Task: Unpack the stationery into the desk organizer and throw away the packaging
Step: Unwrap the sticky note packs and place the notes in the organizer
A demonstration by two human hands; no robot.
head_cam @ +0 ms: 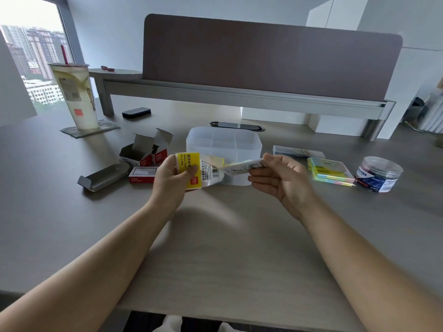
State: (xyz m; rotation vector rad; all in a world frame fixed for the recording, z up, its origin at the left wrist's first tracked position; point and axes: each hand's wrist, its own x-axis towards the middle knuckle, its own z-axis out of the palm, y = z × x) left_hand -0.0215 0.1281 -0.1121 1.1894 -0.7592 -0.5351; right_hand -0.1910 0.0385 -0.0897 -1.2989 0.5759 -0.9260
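My left hand (170, 180) pinches a clear plastic packet with a yellow header card (189, 170), the index-tab packaging. My right hand (278, 178) holds a flat pad of index tabs (242, 167) between thumb and fingers, its end still at the mouth of the packet. Both are held above the desk, just in front of the translucent desk organizer (249, 146), whose compartments look mostly bare.
Opened red-and-grey staple boxes (143, 155) and a grey tray (103, 177) lie at the left. Pastel sticky-note packs (332, 172), a clear jar of clips (378, 174) and a slim clear box (297, 150) lie at the right. A drink cup (76, 97) stands far left.
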